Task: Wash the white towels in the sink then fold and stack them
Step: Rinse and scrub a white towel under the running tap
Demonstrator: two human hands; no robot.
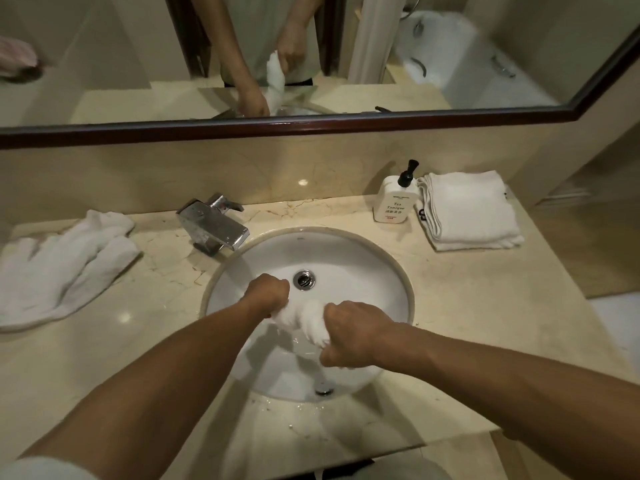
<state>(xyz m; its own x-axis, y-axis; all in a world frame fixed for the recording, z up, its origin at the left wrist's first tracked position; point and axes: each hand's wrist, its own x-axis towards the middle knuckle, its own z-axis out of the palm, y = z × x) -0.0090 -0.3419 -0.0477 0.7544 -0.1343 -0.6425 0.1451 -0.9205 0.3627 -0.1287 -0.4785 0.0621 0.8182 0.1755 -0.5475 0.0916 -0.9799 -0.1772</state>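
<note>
Mid-task: left hand [268, 293] and right hand [349, 336] both clamp a twisted towel [300, 318] over the sink [363, 271], wringing. Folded stack [471, 211] far right looks done; crumpled towels [62, 268] left probably pending.

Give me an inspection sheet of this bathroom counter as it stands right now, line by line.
Surface: marble counter with water drops near the front of the sink.
Job's things: wet towel twisted over the sink; crumpled towels on the left of the counter; folded stack on the right.
Clutter: soap bottle beside the folded stack.
Hands: left hand and right hand both grip the wet towel.
Cables: nothing seen.
Surroundings: faucet behind the sink, no stream visible; mirror above, reflecting a bathtub.
</note>
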